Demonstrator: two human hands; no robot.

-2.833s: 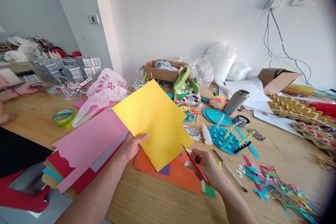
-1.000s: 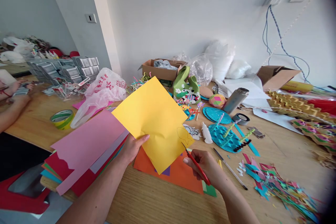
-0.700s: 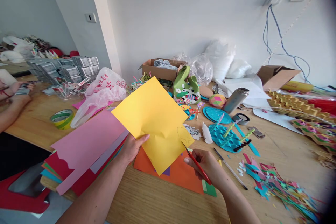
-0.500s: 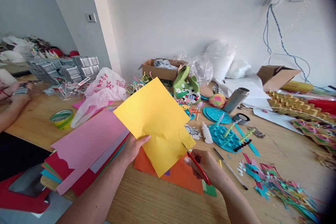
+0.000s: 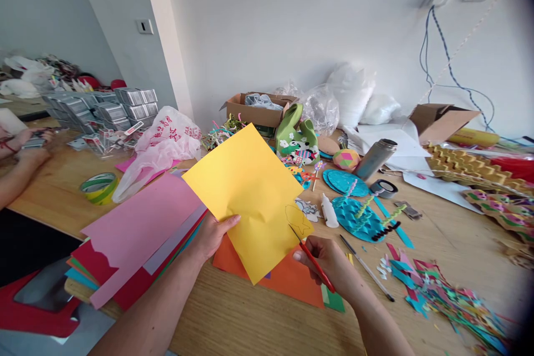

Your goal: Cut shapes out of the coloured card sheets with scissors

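Shifted slightly toward the right hand (image 5: pixel 331 263), bright yellow paper (image 5: pixel 248 189) slants between it and the left hand (image 5: pixel 212 236), which pinches one dimpled edge. A fish-like outline (image 5: pixel 297 219) marks it, beside red-handled scissors (image 5: pixel 320 274) in the right hand's closed grip; orange paper (image 5: pixel 287 281) lies beneath.

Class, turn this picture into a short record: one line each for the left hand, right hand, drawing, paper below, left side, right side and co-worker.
Left hand: grips the yellow sheet by its lower-left edge, thumb on top
Right hand: holds red-handled scissors, blades at the sheet beside the outline
Drawing: fish-like outline near the sheet's right corner
Paper below: orange paper, partly hidden by the sheet
Left side: pink paper, tape roll
Right side: white bottle, pen, paper scraps
Co-worker: hand on a small object, unclear
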